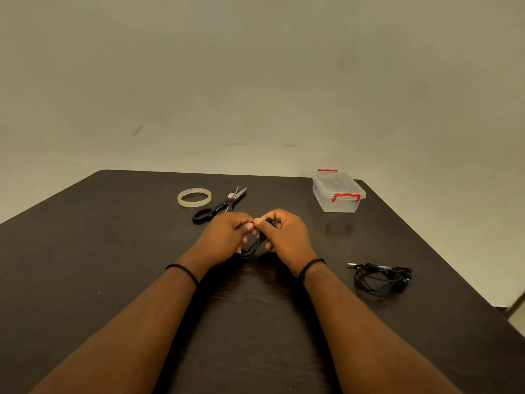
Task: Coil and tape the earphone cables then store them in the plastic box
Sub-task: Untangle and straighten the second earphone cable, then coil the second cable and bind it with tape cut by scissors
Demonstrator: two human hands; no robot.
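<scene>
Black coiled earphone cable held above dark wooden table, centre; left hand and right hand both curled round it, apparently pinching. Second black earphone bundle right; lidded clear plastic box beyond.

One black earphone cable is gripped, coiled, between both hands, near-left of the lidded clear plastic box; a second cable is lying loosely bundled nearer than the box.

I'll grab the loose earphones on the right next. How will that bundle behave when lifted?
Probably floppy: the loose earphones lie in slack, uneven loops. Likely light, being thin cable. The plug end sticks out to the left, so it may dangle or snag.
</scene>
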